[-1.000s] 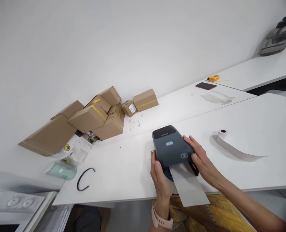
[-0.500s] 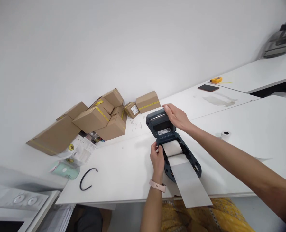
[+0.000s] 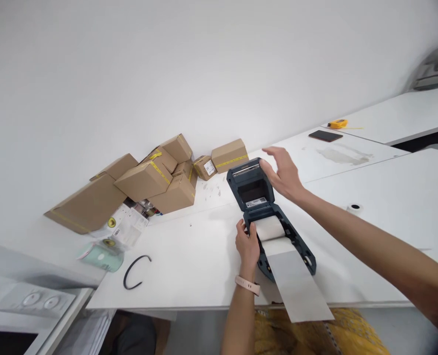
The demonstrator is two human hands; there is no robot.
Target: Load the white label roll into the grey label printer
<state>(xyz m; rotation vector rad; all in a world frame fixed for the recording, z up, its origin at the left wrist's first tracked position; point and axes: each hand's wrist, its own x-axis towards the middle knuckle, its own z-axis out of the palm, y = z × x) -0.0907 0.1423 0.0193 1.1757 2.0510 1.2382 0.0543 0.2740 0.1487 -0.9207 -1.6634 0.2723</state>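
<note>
A dark label printer (image 3: 303, 236) stands on the white table with its lid (image 3: 250, 185) raised. Inside it lies a white label roll (image 3: 268, 228), and a wide strip of label paper (image 3: 300, 286) runs out over the table's front edge. My left hand (image 3: 247, 242) grips the printer's left side near the hinge, fingers bent round the rim. At the lid's upper right edge is my right hand (image 3: 282, 172), its fingers apart and its thumb against or very near the lid.
Cardboard boxes (image 3: 145, 180) are piled at the back left. A black cable (image 3: 127, 273) and a green pouch (image 3: 102, 257) lie at left. Right of the printer is a small roll (image 3: 354, 208); behind are a dark phone-like slab (image 3: 325, 135) and a yellow tape measure (image 3: 337, 124).
My right hand has loosened from the lid and its fingers have spread. The lid stands tipped further back. My left hand keeps its place on the printer. The view has shifted slightly.
</note>
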